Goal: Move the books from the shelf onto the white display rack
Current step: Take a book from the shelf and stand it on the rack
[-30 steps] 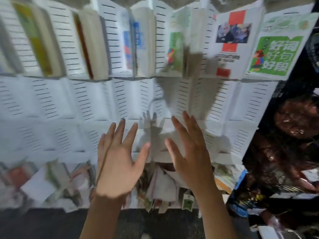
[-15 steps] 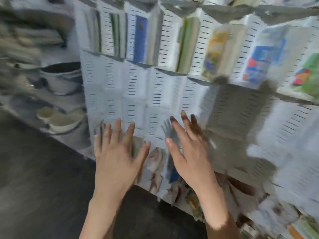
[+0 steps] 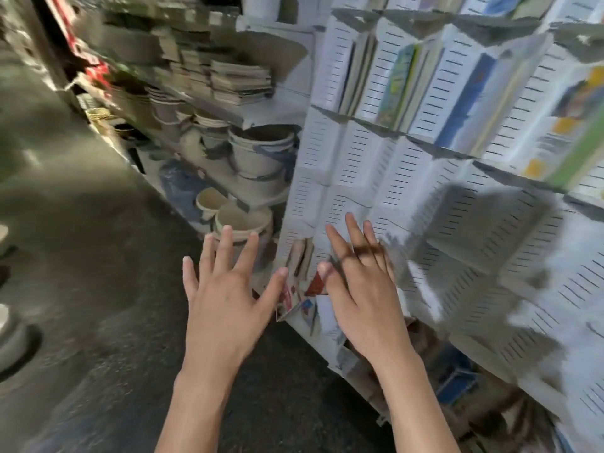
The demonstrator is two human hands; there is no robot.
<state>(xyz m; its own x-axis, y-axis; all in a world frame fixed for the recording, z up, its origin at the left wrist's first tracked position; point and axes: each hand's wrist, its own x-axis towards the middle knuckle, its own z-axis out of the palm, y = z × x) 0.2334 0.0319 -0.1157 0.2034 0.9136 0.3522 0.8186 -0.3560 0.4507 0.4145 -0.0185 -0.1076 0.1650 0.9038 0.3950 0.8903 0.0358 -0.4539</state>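
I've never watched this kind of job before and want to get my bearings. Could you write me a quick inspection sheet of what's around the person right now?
Surface: dark floor, blurred.
Job's things: white display rack on the right, books in its upper pockets, lower pockets partly bare; stacked books on the shelf behind.
Clutter: pale buckets and bowls under that shelf.
Hands: left hand and right hand both open, fingers spread, holding nothing.
Cables: nothing seen.
Surroundings: dim, crowded shelving on the left, too blurred to read.

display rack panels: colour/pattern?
White display rack, with rows of short dark horizontal slots across each panel. Head view, the only one.
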